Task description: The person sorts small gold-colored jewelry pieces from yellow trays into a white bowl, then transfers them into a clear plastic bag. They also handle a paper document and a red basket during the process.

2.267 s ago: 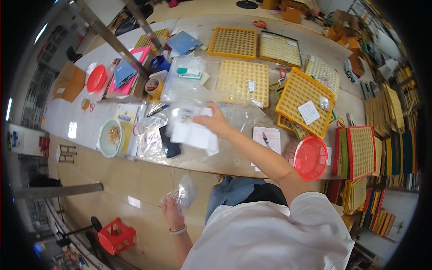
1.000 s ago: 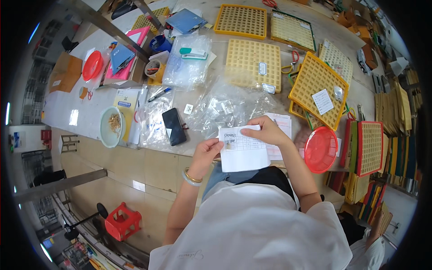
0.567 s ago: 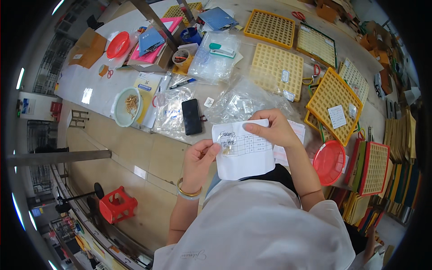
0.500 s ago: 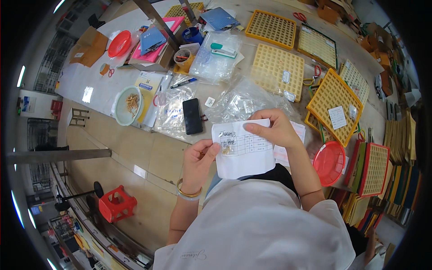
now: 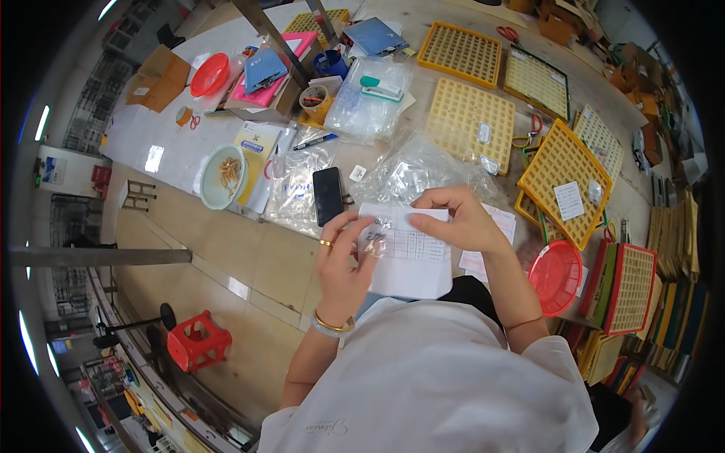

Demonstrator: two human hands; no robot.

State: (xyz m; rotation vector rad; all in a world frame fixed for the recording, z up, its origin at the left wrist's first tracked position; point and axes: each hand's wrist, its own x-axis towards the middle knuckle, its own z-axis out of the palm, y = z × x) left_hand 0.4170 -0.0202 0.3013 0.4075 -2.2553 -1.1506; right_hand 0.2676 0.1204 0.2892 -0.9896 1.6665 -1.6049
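A white paper slip (image 5: 411, 275) with a printed table and some handwriting is held up in front of my body. My left hand (image 5: 343, 264) closes on its left edge, thumb and fingers pinching near the handwriting. What looks like a small clear plastic bag (image 5: 373, 244) lies over the slip by those fingertips; its contents are hard to make out. At the upper right edge, my right hand (image 5: 462, 220) grips the same slip between thumb and curled fingers. Just beyond the slip, a black phone (image 5: 328, 196) lies on the table beside clear plastic bags (image 5: 419, 175).
A pale bowl of small golden pieces (image 5: 223, 176) stands at the table's left edge. Yellow gridded trays (image 5: 470, 113) spread across the right side. A red basket (image 5: 555, 278) sits by my right arm. On the floor at left is a red stool (image 5: 198, 341).
My left hand has shifted up and right, its fingers now further over the slip's left edge. The right-hand fingers have curled more at the top, and the slip looks slightly narrower.
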